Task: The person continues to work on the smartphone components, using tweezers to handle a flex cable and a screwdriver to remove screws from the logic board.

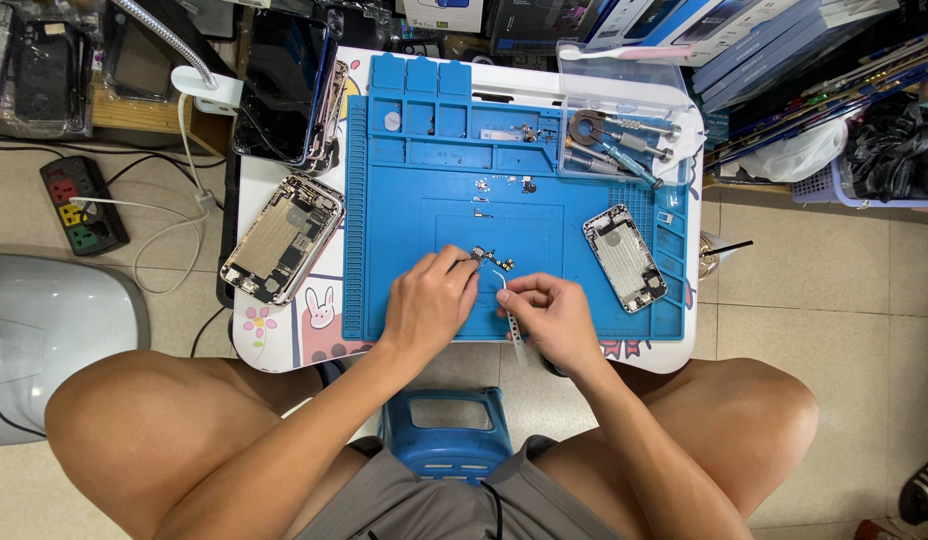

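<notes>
Both hands work over a blue repair mat (404, 180) on a small white table. My left hand (431, 300) pinches a small flex-cable part (492, 262) against the mat with its fingertips. My right hand (549, 312) grips metal tweezers (513, 325), whose tip points toward the same small part. A bare phone housing (625, 257) lies on the mat to the right of my hands. An opened phone body (281, 238) with its inner boards showing rests on the table to the left of the mat.
Screwdrivers and tools (614, 140) sit in a clear tray at the mat's upper right. Tiny screws and parts (504, 185) lie mid-mat. Dark phone screens (284, 85) lean at upper left, near a lamp base (206, 90). A power strip (82, 205) lies on the floor.
</notes>
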